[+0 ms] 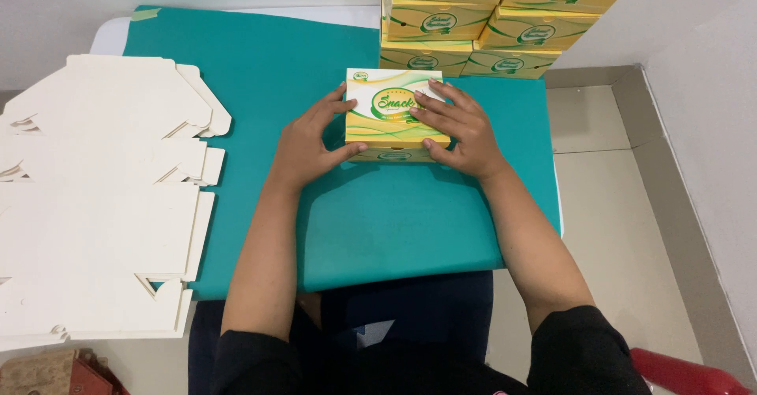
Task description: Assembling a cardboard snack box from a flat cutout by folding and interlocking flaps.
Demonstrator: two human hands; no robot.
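Hands of one person are meeting on a small closed box (392, 115) at the middle of the teal-covered table (260, 64). The left hand (309, 141) is cupping the box's left side, fingers spread only a little, thumb pressing the near left edge and fingertips touching the lid's left rim. The right hand (456, 127) is lying flatter, fingers fanned across the right half of the lid, thumb hooking the near right corner. Neither hand is closing into a fist; both are pressing against the carton from opposite sides rather than lifting it, and the box is resting on the cloth.

The box is square, shallow, yellow along its sides, with a white and green lid carrying an oval green emblem and sweeping green-yellow bands.

A stack of matching boxes (493, 20) is standing at the far right edge of the table, just beyond the held box, in two columns several layers high, each showing a yellow side with a green oval label.

A pile of flat unfolded cartons (95, 198) is lying at the left, plain white side up, overlapping the teal cloth's left edge, with cut tabs and notches showing along their borders.

A red object (686, 373) is showing at the near right corner, on the floor side.
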